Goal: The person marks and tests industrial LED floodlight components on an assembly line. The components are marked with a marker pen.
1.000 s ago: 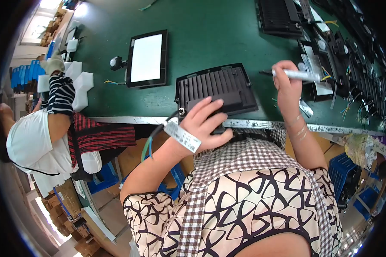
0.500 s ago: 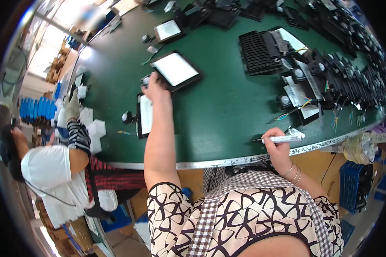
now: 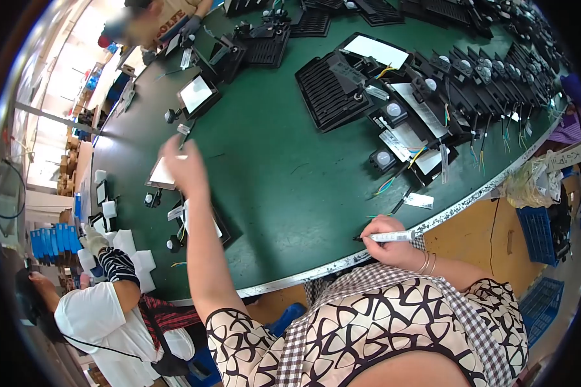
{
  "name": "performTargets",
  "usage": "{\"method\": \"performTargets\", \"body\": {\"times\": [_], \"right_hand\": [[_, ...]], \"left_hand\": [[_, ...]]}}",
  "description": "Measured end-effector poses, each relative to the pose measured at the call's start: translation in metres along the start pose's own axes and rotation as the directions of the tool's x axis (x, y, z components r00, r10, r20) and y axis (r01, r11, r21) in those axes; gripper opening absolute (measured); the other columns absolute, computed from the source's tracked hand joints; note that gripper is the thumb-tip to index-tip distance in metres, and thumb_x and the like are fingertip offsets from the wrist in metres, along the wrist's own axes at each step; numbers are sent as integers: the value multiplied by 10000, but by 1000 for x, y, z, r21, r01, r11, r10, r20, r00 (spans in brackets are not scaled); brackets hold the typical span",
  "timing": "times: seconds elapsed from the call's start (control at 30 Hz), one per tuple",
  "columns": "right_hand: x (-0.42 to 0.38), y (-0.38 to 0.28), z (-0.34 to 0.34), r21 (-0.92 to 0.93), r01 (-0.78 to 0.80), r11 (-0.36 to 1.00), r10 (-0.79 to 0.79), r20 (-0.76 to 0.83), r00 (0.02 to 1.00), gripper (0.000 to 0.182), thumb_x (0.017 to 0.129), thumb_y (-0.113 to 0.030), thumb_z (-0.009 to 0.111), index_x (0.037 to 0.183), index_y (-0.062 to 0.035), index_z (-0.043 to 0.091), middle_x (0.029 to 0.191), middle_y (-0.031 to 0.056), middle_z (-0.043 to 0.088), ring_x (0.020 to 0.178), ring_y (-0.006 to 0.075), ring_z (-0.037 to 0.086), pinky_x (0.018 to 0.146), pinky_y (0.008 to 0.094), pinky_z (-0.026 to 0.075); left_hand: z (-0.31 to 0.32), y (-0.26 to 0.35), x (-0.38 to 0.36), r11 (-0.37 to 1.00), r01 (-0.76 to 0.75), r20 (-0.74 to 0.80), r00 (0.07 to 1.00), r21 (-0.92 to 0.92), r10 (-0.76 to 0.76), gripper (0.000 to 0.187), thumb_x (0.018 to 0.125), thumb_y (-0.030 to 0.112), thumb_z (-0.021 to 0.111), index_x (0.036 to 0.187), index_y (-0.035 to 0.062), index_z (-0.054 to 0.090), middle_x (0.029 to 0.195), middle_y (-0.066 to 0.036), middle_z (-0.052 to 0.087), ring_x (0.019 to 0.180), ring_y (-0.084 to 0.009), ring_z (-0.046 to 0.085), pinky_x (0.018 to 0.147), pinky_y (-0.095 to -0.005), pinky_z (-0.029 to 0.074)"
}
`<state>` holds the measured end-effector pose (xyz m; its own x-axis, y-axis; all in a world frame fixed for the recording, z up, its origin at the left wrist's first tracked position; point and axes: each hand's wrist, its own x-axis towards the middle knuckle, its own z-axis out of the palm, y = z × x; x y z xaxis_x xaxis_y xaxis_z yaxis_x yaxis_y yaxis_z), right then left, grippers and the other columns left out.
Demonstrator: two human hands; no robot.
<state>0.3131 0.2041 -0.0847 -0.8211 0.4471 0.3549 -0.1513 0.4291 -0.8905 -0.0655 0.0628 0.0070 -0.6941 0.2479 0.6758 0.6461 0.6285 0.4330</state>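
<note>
At green tbl, L hand blurred, can't tell openness/grip; R hand curled round white pen.

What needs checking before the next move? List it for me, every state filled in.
1. Pen secure in the right hand: ok, held in the fingers.
2. Pen uncapped: cannot tell, the tip is too small.
3. Left hand gripping the lamp near it: cannot tell, the fingers are blurred.
4. Wires ahead of the right hand tucked in: not ok, their ends splay out.
5. Co-worker's gloved hand apart from the left hand: ok, it is by the foam blocks.
</note>
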Motion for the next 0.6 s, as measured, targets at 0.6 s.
{"method": "performTargets", "body": {"times": [0.6], "right_hand": [[-2,0,-14,185,60,981,-67,33,997,65,705,-60,633,743,-76,582,570,62,494,525,239,488,511,355,375]], "left_hand": [[147,204,-3,864,-428,473,723,-264,503,281,640,100,621,918,62,638,872,-158,636,876,-338,583,781,-416,463]]}}
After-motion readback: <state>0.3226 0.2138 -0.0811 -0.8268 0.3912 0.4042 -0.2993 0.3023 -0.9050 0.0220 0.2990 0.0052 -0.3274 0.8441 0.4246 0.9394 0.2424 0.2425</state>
